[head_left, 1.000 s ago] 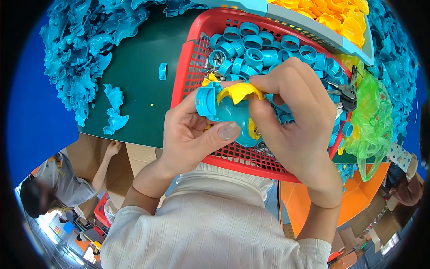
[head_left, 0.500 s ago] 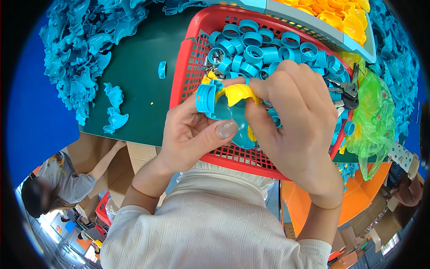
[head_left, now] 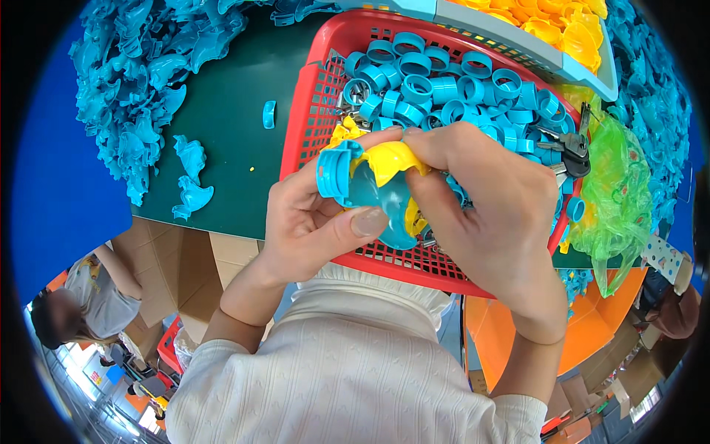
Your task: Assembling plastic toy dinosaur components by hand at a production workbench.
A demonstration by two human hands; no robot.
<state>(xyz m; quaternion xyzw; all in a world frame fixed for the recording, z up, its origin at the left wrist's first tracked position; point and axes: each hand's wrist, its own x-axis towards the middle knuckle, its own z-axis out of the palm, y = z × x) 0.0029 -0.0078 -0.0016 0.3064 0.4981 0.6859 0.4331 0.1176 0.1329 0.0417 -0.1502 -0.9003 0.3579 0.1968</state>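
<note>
Dark green flat table top [head_left: 229, 126] fills the middle of the view, and a big heap of bright blue plastic shapes [head_left: 126, 81] lies along its left and top edge. Next in size is the red plastic basket with a grid of holes [head_left: 307, 103], which sits on the table right in front of the person. It is full of little blue plastic rings [head_left: 436, 81]. Above the basket is a light blue tray [head_left: 518, 44] with yellow plastic pieces [head_left: 555, 22] in it. To the right of the basket lies a crumpled see-through green plastic bag [head_left: 614, 192], and a dark bunch of keys [head_left: 569, 148] sits just beside it at the basket's rim. Both hands are held close together over the near side of the basket. The left hand [head_left: 310, 229] is curled around a round blue plastic toy piece [head_left: 377, 200], with the thumb pressed flat on its front. The right hand [head_left: 503, 214] is bent over the top, and its fingertips pinch a yellow plastic cap [head_left: 392, 159] that sits on the blue toy piece. A blue ribbed ring end [head_left: 333, 170] sticks out on the left side of the toy piece. Two small blue plastic shapes [head_left: 191, 177] lie alone on the table, left of the basket, and one tiny blue curved bit [head_left: 268, 114] lies higher up.
</note>
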